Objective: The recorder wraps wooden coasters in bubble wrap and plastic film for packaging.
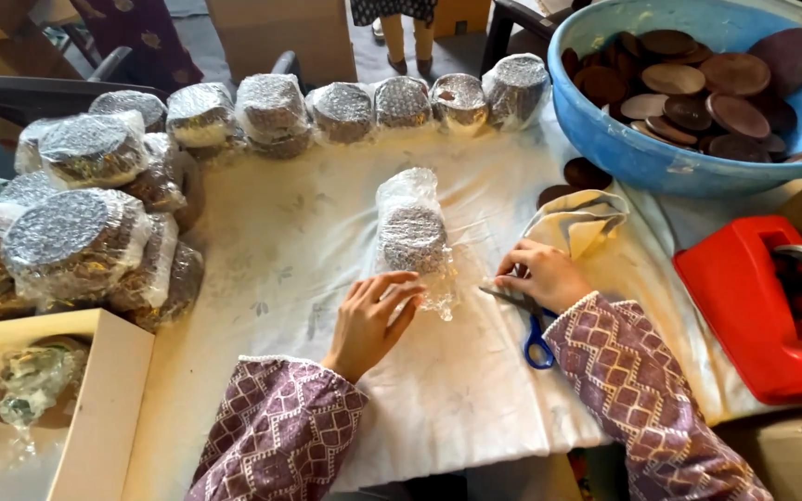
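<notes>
Left hand (373,320), fingers flat and open, steadies a bubble-wrapped stack of discs (412,237) at frame centre. Right hand (542,276) closes on blue-handled scissors (529,320) (blades toward the wrap). Wrapping appears in hand; trimming would need a steady hold. White-clothed tabletop (308,241); finished bundles (76,237) left, blue basin (642,153) upper right.

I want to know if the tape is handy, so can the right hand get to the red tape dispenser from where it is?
Probably yes. The right hand rests on the scissors, and the red tape dispenser sits on that same side, with only bare cloth between them.
</notes>
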